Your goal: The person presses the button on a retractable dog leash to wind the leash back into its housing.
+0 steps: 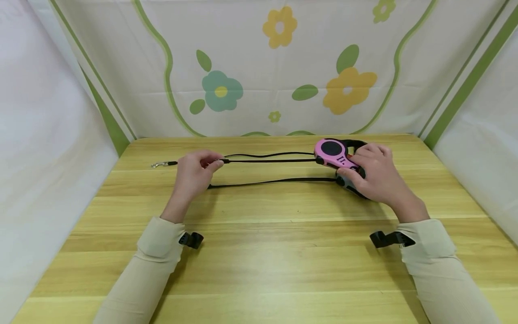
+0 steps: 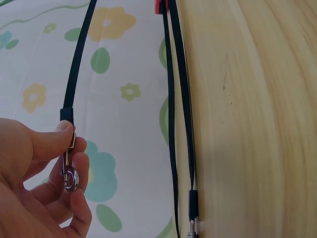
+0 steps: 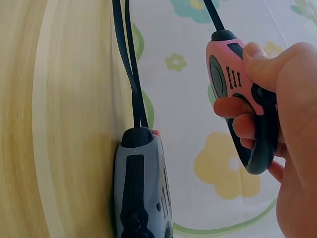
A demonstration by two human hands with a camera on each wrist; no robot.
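On the head view I see my left hand [image 1: 194, 173] hovering over the left half of the worktop [image 1: 259, 265], its grip pinched on the end of a black cord [image 1: 269, 160]. A metal clip [image 1: 157, 164] lies on the wood just left of that hand. The left wrist view tells me more: thumb and fingers [image 2: 49, 144] pinch a second metal clasp [image 2: 69, 171] at the end of the cord, held clear of the wood, while two more cords [image 2: 178, 124] run flat along the worktop beside it.

Moving right, the cords stretch across to the pink leash reel [image 1: 335, 154], which my right hand [image 1: 374, 173] holds near the back right of the worktop. The head view mostly hides a second reel beneath that hand. The right wrist view shows it plainly: a grey leash reel [image 3: 141, 188] lies on the wood, and the pink one [image 3: 233, 84] is lifted, my fingers [image 3: 252, 126] curled through its dark handle and the thumb on top.
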